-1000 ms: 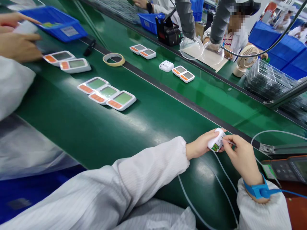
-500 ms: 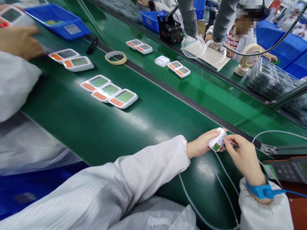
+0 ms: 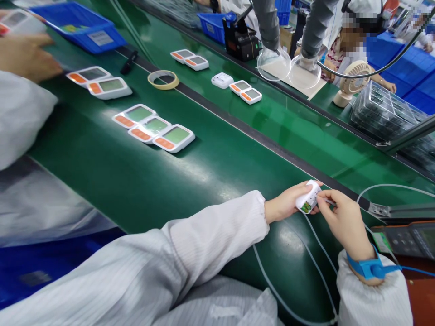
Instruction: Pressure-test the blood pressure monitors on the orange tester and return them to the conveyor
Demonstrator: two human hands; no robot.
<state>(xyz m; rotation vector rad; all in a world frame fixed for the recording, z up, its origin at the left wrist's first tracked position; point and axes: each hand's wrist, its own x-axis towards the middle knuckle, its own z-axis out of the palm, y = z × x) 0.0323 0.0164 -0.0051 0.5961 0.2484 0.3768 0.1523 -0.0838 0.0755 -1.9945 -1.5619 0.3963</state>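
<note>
My left hand (image 3: pixel 283 204) is wrapped round a small white electronic device (image 3: pixel 308 194), its back turned up. Green batteries (image 3: pixel 306 207) show in an uncovered compartment at the device's near end. My right hand (image 3: pixel 346 222), with a blue wrist strap (image 3: pixel 369 268) on it, pinches at the device's right edge. What sits between those fingertips is too small to make out. A thin pale cable (image 3: pixel 317 240) hangs below the device. To the left, several white and orange devices with grey-green screens (image 3: pixel 175 137) lie face up on the green worktop (image 3: pixel 217 176).
Beyond a dark rail (image 3: pixel 231 120), more devices (image 3: pixel 250 95) lie on a green belt. A tape roll (image 3: pixel 163 80) and a blue bin (image 3: pixel 98 38) are farther left. A co-worker's hand (image 3: pixel 27 56) is at far left. An orange-edged instrument (image 3: pixel 404 240) stands at right.
The devices on the far green belt have shifted left. A co-worker across the belt has moved their head and hand. My hands keep almost the same place on the device.
</note>
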